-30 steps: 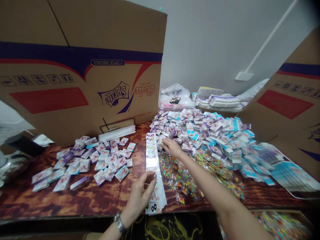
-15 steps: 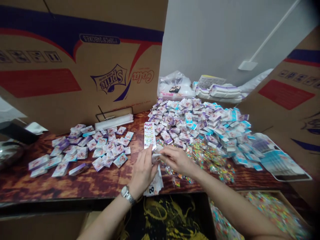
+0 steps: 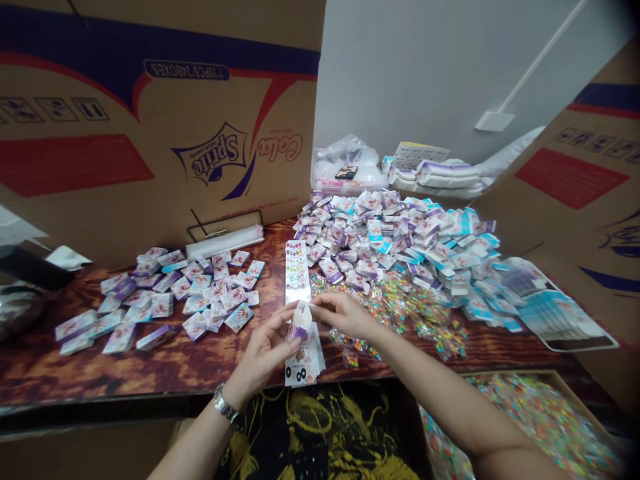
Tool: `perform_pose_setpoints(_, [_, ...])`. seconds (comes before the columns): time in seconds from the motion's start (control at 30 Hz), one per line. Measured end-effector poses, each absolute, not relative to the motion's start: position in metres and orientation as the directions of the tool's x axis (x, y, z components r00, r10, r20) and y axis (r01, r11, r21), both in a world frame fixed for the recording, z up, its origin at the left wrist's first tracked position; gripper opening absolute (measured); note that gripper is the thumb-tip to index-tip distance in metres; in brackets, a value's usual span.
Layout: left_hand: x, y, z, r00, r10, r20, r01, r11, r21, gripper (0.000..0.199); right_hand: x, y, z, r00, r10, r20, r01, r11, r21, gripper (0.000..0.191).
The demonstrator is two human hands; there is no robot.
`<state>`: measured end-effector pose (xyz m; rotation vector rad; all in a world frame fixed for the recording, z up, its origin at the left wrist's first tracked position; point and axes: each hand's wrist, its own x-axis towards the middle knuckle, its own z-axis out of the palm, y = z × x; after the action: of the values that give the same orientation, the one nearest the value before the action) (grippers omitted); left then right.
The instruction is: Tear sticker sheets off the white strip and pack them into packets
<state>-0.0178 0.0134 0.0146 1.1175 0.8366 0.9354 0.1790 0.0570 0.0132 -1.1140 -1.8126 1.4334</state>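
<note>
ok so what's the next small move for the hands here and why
I'd probably have the right hand ease the upper end of the small white-and-purple cardboard box wider: that end looks open with a white flap standing up, the right hand is right beside it, and the left hand holds the box lower down.
</note>
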Motion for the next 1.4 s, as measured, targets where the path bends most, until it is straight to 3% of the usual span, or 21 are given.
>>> perform_pose_setpoints(0.07, [-0.017,0.014,0.014,0.394,0.912,-0.113,-0.213,0.211,0.954,0.045,0.18,0.056,0.013,-0.504,0.86,-0.085,0.263,0.06,-0.963,0.032])
perform_pose_setpoints(0.13, [-0.018,0.015,0.012,0.386,0.914,-0.122,-0.225,0.222,0.949,0.045,0.189,0.054,0.011,-0.479,0.874,-0.079,0.383,0.128,-0.915,0.032])
perform_pose_setpoints(0.23, [-0.021,0.014,0.009,0.361,0.923,-0.134,-0.231,0.228,0.946,0.044,0.214,0.048,0.001,-0.437,0.895,-0.094,0.74,0.298,-0.603,0.026])
perform_pose_setpoints(0.3, [-0.023,0.014,0.006,0.348,0.925,-0.149,-0.244,0.243,0.939,0.045,0.231,0.04,-0.01,-0.392,0.91,-0.133,0.857,0.308,-0.413,0.017])
perform_pose_setpoints(0.43, [-0.024,0.016,0.004,0.333,0.931,-0.15,-0.269,0.247,0.931,0.047,0.244,0.022,-0.037,-0.284,0.944,-0.168,0.937,0.236,-0.259,0.015])
perform_pose_setpoints(0.57, [-0.023,0.016,0.003,0.325,0.933,-0.156,-0.267,0.248,0.931,0.048,0.241,0.019,-0.053,-0.262,0.951,-0.164,0.951,0.226,-0.21,0.015])
perform_pose_setpoints(0.7, [-0.024,0.014,0.001,0.322,0.933,-0.16,-0.262,0.25,0.932,0.05,0.241,0.026,-0.055,-0.256,0.955,-0.147,0.95,0.22,-0.224,0.026])
perform_pose_setpoints(0.93, [-0.026,0.013,0.001,0.31,0.932,-0.186,-0.272,0.274,0.922,0.051,0.24,0.034,-0.038,-0.337,0.936,-0.106,0.885,0.276,-0.374,0.01])
perform_pose_setpoints(1.03, [-0.025,0.013,0.0,0.308,0.931,-0.194,-0.257,0.277,0.926,0.053,0.227,0.039,-0.015,-0.354,0.935,-0.031,0.779,0.277,-0.562,0.018])
perform_pose_setpoints(1.1, [-0.024,0.014,0.0,0.321,0.931,-0.173,-0.248,0.259,0.933,0.051,0.214,0.044,0.003,-0.348,0.936,0.044,0.606,0.26,-0.752,0.019])
perform_pose_setpoints(1.17, [-0.022,0.014,0.001,0.339,0.93,-0.145,-0.247,0.236,0.94,0.049,0.199,0.049,0.017,-0.362,0.925,0.115,0.437,0.277,-0.856,0.016])
perform_pose_setpoints(1.4, [-0.018,0.012,0.003,0.364,0.926,-0.104,-0.312,0.226,0.923,0.049,0.168,0.059,0.019,-0.278,0.931,0.238,0.469,0.347,-0.812,0.015])
